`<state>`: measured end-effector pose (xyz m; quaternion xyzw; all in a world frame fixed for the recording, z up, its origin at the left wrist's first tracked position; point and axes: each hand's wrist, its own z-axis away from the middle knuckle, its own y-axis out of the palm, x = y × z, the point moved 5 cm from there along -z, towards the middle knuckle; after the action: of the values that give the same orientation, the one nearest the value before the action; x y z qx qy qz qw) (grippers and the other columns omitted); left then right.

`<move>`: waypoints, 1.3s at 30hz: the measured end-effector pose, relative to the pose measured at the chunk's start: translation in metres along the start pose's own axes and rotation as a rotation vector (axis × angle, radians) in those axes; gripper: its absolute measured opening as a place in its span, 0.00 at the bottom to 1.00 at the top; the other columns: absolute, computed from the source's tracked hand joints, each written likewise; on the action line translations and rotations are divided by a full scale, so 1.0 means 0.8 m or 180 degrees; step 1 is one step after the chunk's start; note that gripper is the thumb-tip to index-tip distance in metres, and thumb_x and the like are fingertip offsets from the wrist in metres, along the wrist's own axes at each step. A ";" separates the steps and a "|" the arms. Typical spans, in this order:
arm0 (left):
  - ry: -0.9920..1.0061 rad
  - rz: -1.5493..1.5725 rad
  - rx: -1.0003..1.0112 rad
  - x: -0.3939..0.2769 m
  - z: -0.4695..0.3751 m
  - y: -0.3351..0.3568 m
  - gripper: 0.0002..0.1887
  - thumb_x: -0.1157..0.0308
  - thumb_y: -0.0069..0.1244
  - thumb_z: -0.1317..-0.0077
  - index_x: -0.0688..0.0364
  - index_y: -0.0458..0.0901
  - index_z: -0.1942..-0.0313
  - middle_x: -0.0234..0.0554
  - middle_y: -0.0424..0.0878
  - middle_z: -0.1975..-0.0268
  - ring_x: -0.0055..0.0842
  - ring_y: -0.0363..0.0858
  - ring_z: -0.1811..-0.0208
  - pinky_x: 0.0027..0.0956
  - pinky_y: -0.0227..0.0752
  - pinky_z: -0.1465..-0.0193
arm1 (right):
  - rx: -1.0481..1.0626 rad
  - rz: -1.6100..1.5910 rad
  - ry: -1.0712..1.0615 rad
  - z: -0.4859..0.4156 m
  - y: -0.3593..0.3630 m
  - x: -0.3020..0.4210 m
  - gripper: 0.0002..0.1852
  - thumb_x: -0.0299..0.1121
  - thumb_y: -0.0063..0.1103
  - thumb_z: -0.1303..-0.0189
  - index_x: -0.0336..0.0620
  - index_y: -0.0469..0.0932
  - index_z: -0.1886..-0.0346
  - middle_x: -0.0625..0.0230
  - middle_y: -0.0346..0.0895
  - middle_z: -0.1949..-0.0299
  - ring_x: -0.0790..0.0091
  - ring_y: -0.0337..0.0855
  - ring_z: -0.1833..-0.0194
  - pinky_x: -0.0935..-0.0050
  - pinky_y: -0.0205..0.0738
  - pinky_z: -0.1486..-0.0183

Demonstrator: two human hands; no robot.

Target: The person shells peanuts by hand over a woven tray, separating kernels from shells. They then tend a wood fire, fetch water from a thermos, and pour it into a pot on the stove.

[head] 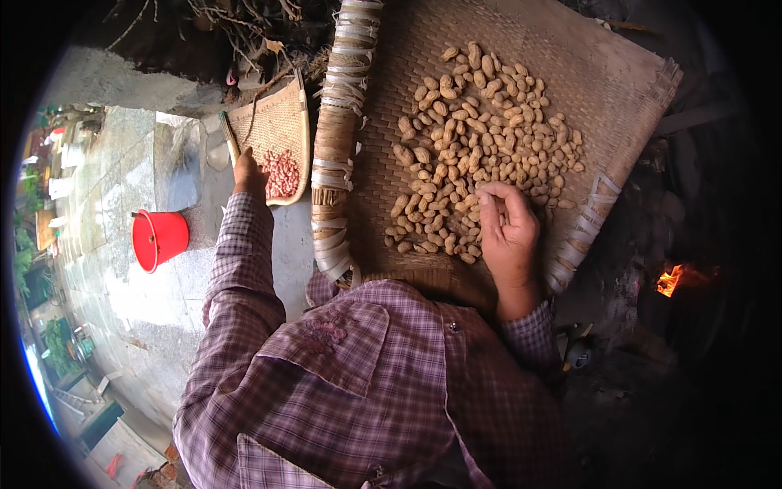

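Unshelled peanuts (470, 147) lie spread over a large woven winnowing basket (599, 67) with a wrapped rim. My right hand (510, 223) is over the near edge of the pile, thumb and forefinger bent together; whether a peanut is between them cannot be told. My left hand (249, 174) reaches out to the left, at the near edge of a smaller woven scoop basket (275, 110). Shelled reddish peanut kernels (282, 174) lie in that basket, right beside the hand. The left fingers are partly hidden, so what they hold does not show.
A red plastic bucket (168, 238) stands on the concrete floor at left. Dry twigs (244, 24) are heaped beyond the small basket. A fire (670, 281) burns in the dark area at right.
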<state>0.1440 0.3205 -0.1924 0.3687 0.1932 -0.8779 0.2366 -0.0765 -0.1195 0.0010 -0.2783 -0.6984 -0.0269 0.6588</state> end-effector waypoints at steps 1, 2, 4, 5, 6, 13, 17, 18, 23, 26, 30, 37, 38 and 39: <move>0.0087 0.0372 0.0280 -0.014 0.013 0.024 0.24 0.62 0.45 0.31 0.66 0.64 0.39 0.45 0.72 0.43 0.38 0.69 0.41 0.45 0.67 0.43 | 0.0205 0.0461 -0.0213 -0.002 0.005 0.006 0.05 0.21 0.58 0.39 0.35 0.77 0.60 0.61 0.79 0.65 0.72 0.78 0.72 0.78 0.73 0.67; 0.0334 0.0585 0.0525 -0.032 0.033 0.046 0.21 0.66 0.42 0.30 0.68 0.66 0.41 0.47 0.71 0.41 0.37 0.71 0.40 0.41 0.69 0.43 | 0.0577 0.0495 -0.0304 -0.002 0.016 0.010 0.06 0.21 0.59 0.42 0.36 0.77 0.61 0.60 0.78 0.66 0.67 0.79 0.71 0.75 0.75 0.67; 0.1284 0.0878 0.1389 -0.078 0.098 0.086 0.17 0.70 0.40 0.29 0.68 0.67 0.44 0.49 0.75 0.44 0.38 0.78 0.45 0.34 0.75 0.47 | 0.0883 0.0830 -0.1089 -0.002 0.042 0.028 0.06 0.24 0.60 0.43 0.37 0.78 0.62 0.62 0.77 0.67 0.66 0.80 0.69 0.70 0.77 0.66; 0.1826 0.0710 0.1620 -0.097 0.140 0.101 0.16 0.71 0.42 0.29 0.68 0.68 0.45 0.49 0.76 0.45 0.35 0.78 0.46 0.32 0.74 0.45 | 0.1109 0.1004 -0.1226 0.001 0.054 0.033 0.05 0.25 0.60 0.44 0.38 0.78 0.63 0.63 0.76 0.68 0.66 0.79 0.68 0.69 0.78 0.65; 0.2077 0.1003 0.1955 -0.113 0.184 0.117 0.15 0.71 0.44 0.29 0.68 0.70 0.45 0.48 0.77 0.46 0.32 0.79 0.46 0.31 0.73 0.44 | 0.1235 0.1127 -0.1411 0.002 0.067 0.037 0.05 0.24 0.60 0.45 0.38 0.77 0.65 0.65 0.74 0.67 0.66 0.79 0.67 0.70 0.78 0.64; 0.1971 0.0836 0.3726 -0.094 0.445 0.191 0.10 0.72 0.41 0.27 0.66 0.74 0.51 0.39 0.78 0.60 0.21 0.76 0.60 0.23 0.70 0.54 | 0.1562 0.1793 -0.2395 0.003 0.107 0.031 0.04 0.31 0.53 0.52 0.44 0.76 0.73 0.67 0.70 0.66 0.65 0.73 0.57 0.68 0.73 0.55; 0.1370 0.0010 0.4435 -0.043 0.483 0.225 0.09 0.72 0.41 0.27 0.63 0.75 0.52 0.34 0.78 0.60 0.16 0.74 0.63 0.19 0.67 0.57 | 0.1480 0.1587 -0.1858 -0.005 0.092 0.025 0.04 0.32 0.58 0.53 0.44 0.76 0.74 0.66 0.72 0.67 0.63 0.76 0.59 0.64 0.76 0.61; 0.1420 -0.0141 0.4317 -0.036 0.479 0.228 0.09 0.72 0.42 0.27 0.63 0.75 0.52 0.32 0.78 0.60 0.15 0.73 0.63 0.19 0.67 0.58 | 0.1032 0.1301 -0.1779 -0.010 0.076 0.028 0.04 0.30 0.59 0.53 0.43 0.76 0.72 0.65 0.73 0.68 0.61 0.77 0.61 0.64 0.77 0.62; 0.1529 -0.0575 0.3971 -0.012 0.463 0.243 0.08 0.74 0.44 0.29 0.61 0.76 0.52 0.27 0.77 0.60 0.13 0.71 0.59 0.18 0.64 0.54 | -0.0208 0.0009 -0.0808 -0.041 0.005 0.009 0.06 0.23 0.60 0.45 0.37 0.74 0.65 0.60 0.76 0.70 0.66 0.79 0.71 0.69 0.78 0.66; 0.1697 -0.1014 0.4484 0.011 0.484 0.247 0.11 0.74 0.42 0.28 0.64 0.73 0.48 0.36 0.77 0.51 0.25 0.73 0.45 0.29 0.64 0.38 | -0.0431 -0.0980 -0.0006 -0.052 -0.025 -0.018 0.07 0.20 0.56 0.38 0.34 0.73 0.57 0.65 0.78 0.63 0.79 0.81 0.66 0.81 0.79 0.65; 0.1754 -0.1064 0.4688 0.037 0.499 0.248 0.08 0.77 0.45 0.30 0.65 0.73 0.52 0.34 0.77 0.58 0.17 0.73 0.59 0.21 0.69 0.53 | -0.0684 -0.1880 0.0049 -0.049 -0.032 -0.027 0.08 0.22 0.58 0.37 0.33 0.75 0.56 0.65 0.81 0.64 0.77 0.83 0.62 0.82 0.78 0.61; 0.0978 -0.0913 0.4634 0.045 0.480 0.250 0.06 0.73 0.45 0.28 0.63 0.76 0.56 0.30 0.77 0.68 0.13 0.71 0.71 0.18 0.66 0.68 | -0.0323 -0.2012 0.0849 -0.042 -0.028 -0.038 0.08 0.24 0.59 0.37 0.36 0.77 0.55 0.72 0.80 0.69 0.87 0.72 0.75 0.87 0.66 0.75; 0.0894 -0.0856 0.4734 0.045 0.480 0.250 0.06 0.73 0.44 0.28 0.63 0.76 0.55 0.30 0.77 0.69 0.13 0.70 0.72 0.17 0.66 0.68 | -0.0280 -0.2136 0.0786 -0.042 -0.028 -0.037 0.08 0.24 0.59 0.37 0.36 0.78 0.55 0.73 0.79 0.69 0.87 0.72 0.75 0.87 0.66 0.75; 0.0940 -0.0865 0.4749 0.044 0.480 0.250 0.06 0.73 0.44 0.28 0.63 0.76 0.55 0.30 0.76 0.69 0.13 0.69 0.72 0.18 0.66 0.69 | -0.0280 -0.2212 0.0819 -0.042 -0.028 -0.038 0.08 0.24 0.59 0.37 0.36 0.78 0.55 0.73 0.79 0.70 0.87 0.72 0.75 0.88 0.66 0.75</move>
<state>0.0202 -0.0495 -0.0005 0.5170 -0.3764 -0.7388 -0.2126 -0.0562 -0.1623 -0.0157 -0.0470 -0.6609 -0.3136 0.6802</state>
